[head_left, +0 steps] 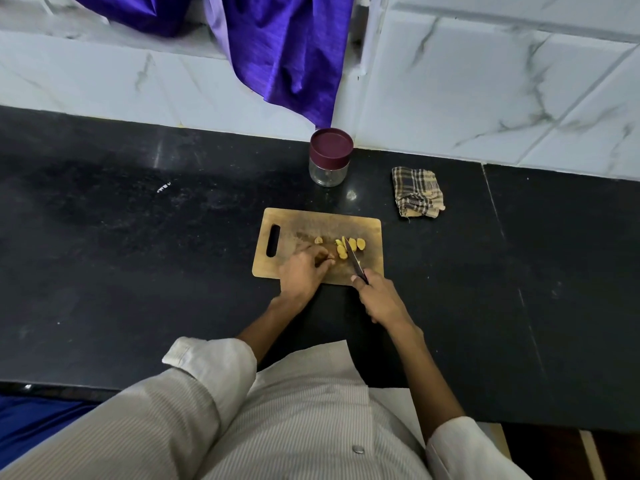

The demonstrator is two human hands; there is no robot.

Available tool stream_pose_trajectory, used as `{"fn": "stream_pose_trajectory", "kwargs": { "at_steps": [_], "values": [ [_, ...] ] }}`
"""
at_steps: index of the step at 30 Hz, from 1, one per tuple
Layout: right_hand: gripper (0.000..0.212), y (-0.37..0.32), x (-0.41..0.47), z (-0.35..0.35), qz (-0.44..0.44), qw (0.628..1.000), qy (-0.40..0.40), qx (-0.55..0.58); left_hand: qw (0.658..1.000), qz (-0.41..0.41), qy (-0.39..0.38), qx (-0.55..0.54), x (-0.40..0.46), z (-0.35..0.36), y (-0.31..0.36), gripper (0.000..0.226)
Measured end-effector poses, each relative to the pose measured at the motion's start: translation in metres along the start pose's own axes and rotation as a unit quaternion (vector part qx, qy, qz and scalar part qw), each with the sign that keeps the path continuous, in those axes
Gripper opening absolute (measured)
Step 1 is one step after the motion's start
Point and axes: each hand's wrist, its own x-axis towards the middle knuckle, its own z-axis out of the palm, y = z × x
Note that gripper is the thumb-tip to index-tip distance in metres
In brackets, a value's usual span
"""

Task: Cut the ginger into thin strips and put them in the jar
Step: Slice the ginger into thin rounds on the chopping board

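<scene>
Head view, looking straight down at the action: a wooden cutting board (318,223) sits on the black desk (138,271), and the ginger slices (349,245) are fanned out near its middle. The right hand (381,299) is curled tight round the handle of the knife (355,259), blade angled up and away across the board with its tip in among the yellow slices. The left hand (303,268) is down on the board just left of the blade, fingers curled under; what they pin is mostly hidden, though it looks like a piece of ginger held steady.

Judging by those rounds, this is still the slicing stage, with strips yet to come. To do it well: keep the left fingertips tucked back behind the knuckles, stack a few rounds flat, and bring the blade down in close parallel cuts so the strips come out thin and even. One stray bit (318,240) lies apart toward the board's handle slot, so gather that in.

The ginger sits between the two hands, touching the blade, just beyond the left fingers. The jar (329,168) waits well beyond the board by the wall, maroon lid (331,143) on, nothing visible inside. A checked cloth (417,195) lies to its right.
</scene>
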Motion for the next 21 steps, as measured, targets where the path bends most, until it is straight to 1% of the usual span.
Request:
{"fn": "stream_pose_trajectory", "kwargs": {
  "at_steps": [4,10,15,21],
  "values": [
    [0.025,0.004,-0.005,0.008,-0.019,1.0,-0.01,-0.002,1.0,0.002,0.02,0.01,0.003,-0.003,0.004,0.014],
    [0.028,-0.003,-0.005,0.013,-0.03,0.999,-0.007,-0.044,0.999,0.022,0.002,0.03,0.003,-0.006,0.003,0.02],
    [0.027,-0.009,-0.008,0.014,-0.046,0.991,0.015,-0.125,0.999,0.024,0.0,0.032,0.005,-0.005,0.004,0.02],
    [0.027,-0.013,-0.007,0.02,-0.056,0.988,0.018,-0.144,0.999,0.024,0.0,0.036,0.004,-0.006,0.004,0.021]
  ]
}}
